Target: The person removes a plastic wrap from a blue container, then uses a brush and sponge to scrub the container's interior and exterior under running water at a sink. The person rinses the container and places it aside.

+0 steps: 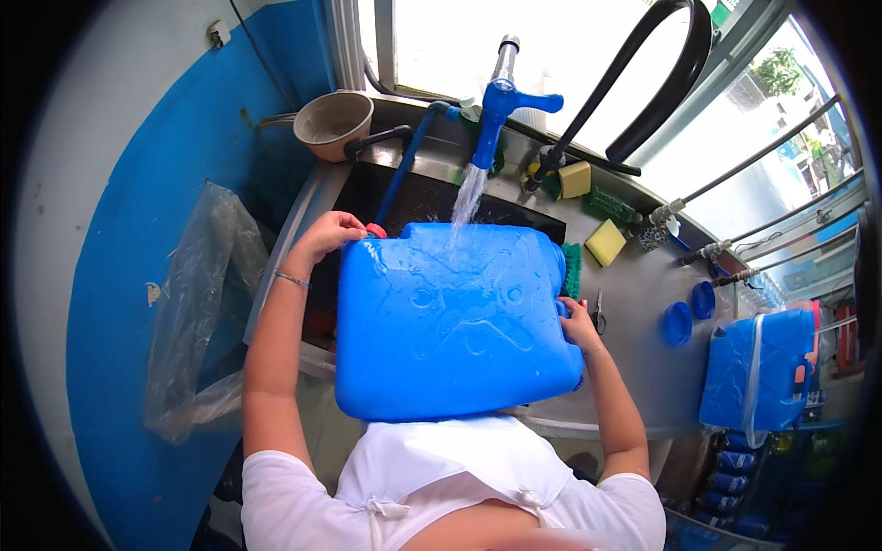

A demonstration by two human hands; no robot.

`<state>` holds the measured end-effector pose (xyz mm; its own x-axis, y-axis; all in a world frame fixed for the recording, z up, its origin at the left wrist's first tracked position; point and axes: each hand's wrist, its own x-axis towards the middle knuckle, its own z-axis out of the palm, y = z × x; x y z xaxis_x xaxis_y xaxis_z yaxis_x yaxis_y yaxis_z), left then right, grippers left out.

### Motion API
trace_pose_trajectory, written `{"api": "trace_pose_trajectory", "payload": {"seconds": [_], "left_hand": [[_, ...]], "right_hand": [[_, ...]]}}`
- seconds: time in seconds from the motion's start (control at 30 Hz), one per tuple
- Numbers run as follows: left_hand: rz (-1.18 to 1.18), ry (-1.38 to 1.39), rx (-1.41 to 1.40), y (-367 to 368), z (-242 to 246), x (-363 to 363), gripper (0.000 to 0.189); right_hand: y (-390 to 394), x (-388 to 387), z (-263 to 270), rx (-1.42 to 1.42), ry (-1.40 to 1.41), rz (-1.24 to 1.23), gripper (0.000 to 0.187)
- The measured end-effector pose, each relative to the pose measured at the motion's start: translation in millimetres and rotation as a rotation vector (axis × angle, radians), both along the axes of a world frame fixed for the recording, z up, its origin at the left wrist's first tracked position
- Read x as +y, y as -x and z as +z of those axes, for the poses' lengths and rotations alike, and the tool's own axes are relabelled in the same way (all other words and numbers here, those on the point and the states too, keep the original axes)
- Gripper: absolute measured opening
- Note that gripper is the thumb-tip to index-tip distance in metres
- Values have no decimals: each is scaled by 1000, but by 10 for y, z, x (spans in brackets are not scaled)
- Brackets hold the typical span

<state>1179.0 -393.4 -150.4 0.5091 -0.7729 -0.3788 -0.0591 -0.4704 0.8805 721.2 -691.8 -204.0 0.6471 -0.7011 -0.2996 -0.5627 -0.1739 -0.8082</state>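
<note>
A large blue plastic jerrycan [455, 324] lies on its side over the sink, its near edge against my white apron. From a blue lever tap [493, 120], water pours onto its upper face and splashes there. My left hand [332, 231] is at the far left corner, its fingertips pinched on a small red cap [375, 231]. At the right side my right hand [577, 325] grips the jerrycan's handle, with part of the fingers hidden behind it. A green-bristled scrub brush [572, 270] lies just past the jerrycan's right end.
A beige bowl [333, 127] stands at the back left. Sponges [606, 242], scissors [600, 313] and two blue lids [678, 324] lie on the steel counter [641, 386]. Another blue jerrycan [754, 372] stands at right. A clear plastic bag [196, 310] hangs by the left wall.
</note>
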Motion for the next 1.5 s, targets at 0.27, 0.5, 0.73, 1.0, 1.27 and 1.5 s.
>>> {"api": "trace_pose_trajectory", "payload": {"seconds": [0.27, 0.5, 0.73, 1.0, 1.27, 1.5], "left_hand": [[5, 0, -381, 144, -38, -186, 20], [92, -39, -590, 246, -83, -229, 26], [254, -19, -505, 251, 7, -288, 32], [475, -32, -447, 330, -291, -249, 40], [284, -87, -6, 181, -368, -344, 41], [578, 66, -424, 259, -521, -283, 32]], "right_hand": [[262, -480, 264, -57, -369, -150, 41], [442, -532, 178, 781, 533, -133, 48], [586, -607, 113, 723, 634, -61, 48], [597, -558, 36, 678, 619, -84, 35], [-301, -246, 607, 98, 930, -90, 37], [-2526, -547, 658, -23, 676, 216, 54]]}}
